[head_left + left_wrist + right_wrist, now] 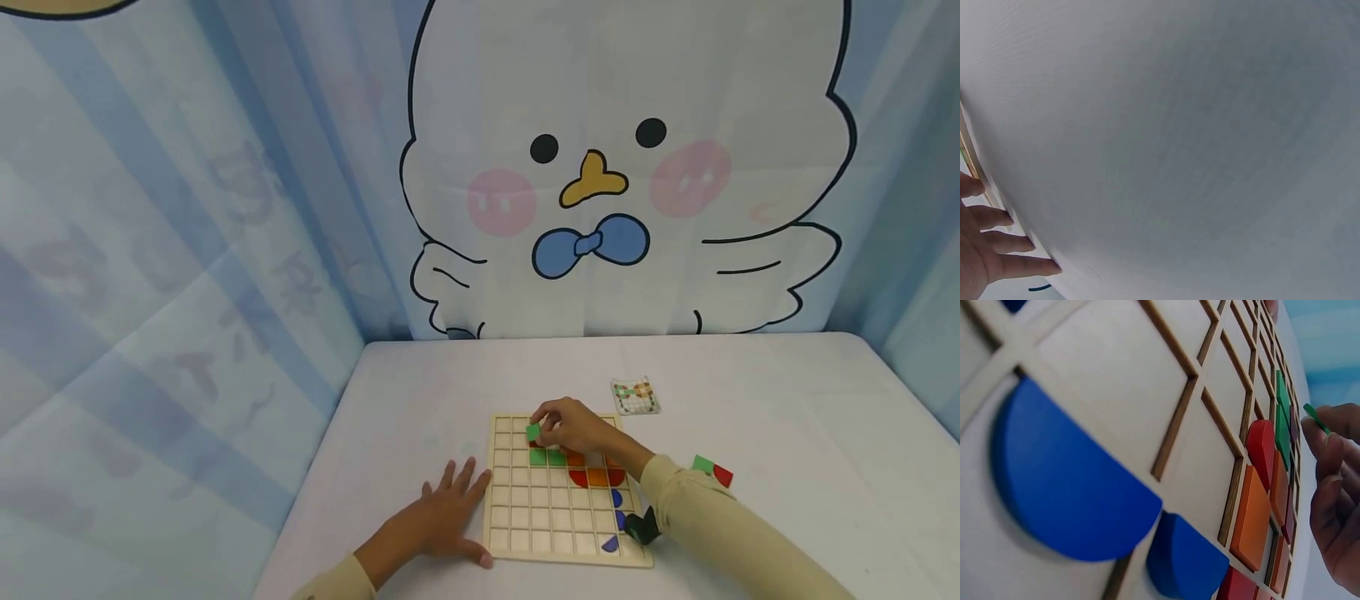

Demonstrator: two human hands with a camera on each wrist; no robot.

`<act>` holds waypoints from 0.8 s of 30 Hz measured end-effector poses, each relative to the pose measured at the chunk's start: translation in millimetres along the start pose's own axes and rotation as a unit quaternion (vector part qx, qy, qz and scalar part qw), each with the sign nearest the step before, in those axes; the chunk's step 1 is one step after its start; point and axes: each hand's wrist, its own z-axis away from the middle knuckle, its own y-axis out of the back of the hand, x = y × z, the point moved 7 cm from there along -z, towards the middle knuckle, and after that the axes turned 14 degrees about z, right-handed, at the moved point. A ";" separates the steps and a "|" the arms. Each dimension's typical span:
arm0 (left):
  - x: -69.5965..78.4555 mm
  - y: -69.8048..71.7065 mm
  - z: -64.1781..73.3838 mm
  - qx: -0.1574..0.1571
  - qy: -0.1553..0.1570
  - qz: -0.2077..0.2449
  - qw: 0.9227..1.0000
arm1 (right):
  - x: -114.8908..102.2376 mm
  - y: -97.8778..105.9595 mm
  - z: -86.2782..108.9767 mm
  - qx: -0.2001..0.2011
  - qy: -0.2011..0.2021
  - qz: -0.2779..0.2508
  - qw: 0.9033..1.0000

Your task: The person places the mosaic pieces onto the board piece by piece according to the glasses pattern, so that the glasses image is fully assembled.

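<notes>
A wooden grid board (517, 517) lies on the white table. My right hand (573, 425) is over its far rows, pinching a small green square tile (533, 432) between thumb and fingertips; the right wrist view shows that tile (1316, 419) edge-on, slightly off the board. Below it, green tiles (538, 457) sit in cells, beside orange (597, 477) and red pieces (616, 477). Blue half-round pieces (1072, 475) lie along the board's right side. My left hand (450, 512) rests spread on the table, fingertips and thumb at the board's left edge.
A small printed pattern card (636, 396) lies behind the board. Loose green (703, 464) and red pieces (722, 475) are to the right, near my sleeve. A dark object (642, 527) is under the right forearm. A patterned curtain (585, 292) hangs behind the table.
</notes>
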 end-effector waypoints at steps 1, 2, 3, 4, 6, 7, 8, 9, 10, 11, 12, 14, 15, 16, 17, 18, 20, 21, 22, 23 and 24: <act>-0.3 -0.2 0.0 0.000 0.001 -0.002 1.000 | 0.3 -1.3 -1.2 0.000 -0.001 0.003 1.000; -0.4 -0.3 0.1 0.000 0.001 -0.001 1.000 | 0.5 -2.5 -2.5 0.000 -0.001 0.006 1.000; -0.9 -0.9 0.0 -0.001 0.000 0.001 1.000 | 0.8 -3.6 -3.3 -0.001 -0.003 0.008 1.000; -0.7 -0.6 0.6 -0.002 0.000 0.003 1.000 | 1.6 -4.9 -4.3 -0.001 -0.006 0.010 1.000; -0.5 -0.5 1.5 -0.002 0.000 0.003 1.000 | 1.9 -6.6 -5.6 -0.001 -0.010 0.013 1.000; -0.2 -0.5 1.7 -0.003 -0.001 0.005 1.000 | 1.9 -7.4 -6.0 0.000 -0.012 0.013 1.000; 0.2 -0.1 1.8 -0.003 -0.002 0.006 1.000 | 1.9 -8.0 -6.4 0.001 -0.014 0.013 1.000; 0.3 0.0 2.0 -0.003 -0.002 0.006 1.000 | 2.1 -8.8 -6.9 0.002 -0.017 0.013 1.000; 0.6 0.5 1.8 -0.002 -0.002 0.005 1.000 | 2.4 -9.4 -7.7 0.004 -0.020 0.015 1.000; 0.4 0.6 1.2 0.000 -0.002 0.003 1.000 | 2.5 -10.1 -8.6 0.004 -0.021 0.016 1.000; 0.4 0.7 0.8 0.000 -0.003 0.003 1.000 | 2.4 -10.8 -9.4 0.005 -0.022 0.018 1.000; 0.3 0.6 0.4 0.001 -0.003 0.000 1.000 | 2.1 -12.6 -11.3 0.005 -0.024 0.024 0.999; 0.1 0.5 0.4 0.000 -0.003 -0.001 1.000 | 1.7 -13.5 -12.4 0.005 -0.025 0.029 0.999; 0.0 0.4 0.4 0.000 -0.002 -0.001 1.000 | 0.9 -13.9 -13.3 0.006 -0.024 0.034 0.999; -0.1 0.4 0.6 -0.001 -0.002 -0.001 1.000 | 0.1 -14.0 -14.3 0.008 -0.023 0.040 0.999; -0.1 0.2 0.7 -0.001 -0.002 0.000 1.000 | -0.7 -14.0 -15.2 0.010 -0.022 0.048 0.999; 0.3 0.6 1.2 -0.003 -0.003 0.002 1.000 | -2.2 -13.8 -16.7 0.016 -0.023 0.063 0.998; 0.3 0.7 1.3 -0.003 -0.004 0.003 1.000 | -3.0 -13.6 -17.2 0.019 -0.024 0.072 0.997; 0.2 0.6 1.3 -0.003 -0.003 0.003 1.000 | -3.6 -13.4 -17.6 0.023 -0.025 0.081 0.996; 0.2 0.8 1.0 -0.003 -0.003 0.002 1.000 | -4.3 -13.3 -17.9 0.026 -0.028 0.088 0.995; 0.0 0.7 0.6 -0.003 -0.002 0.000 1.000 | -5.3 -13.3 -18.1 0.028 -0.030 0.094 0.995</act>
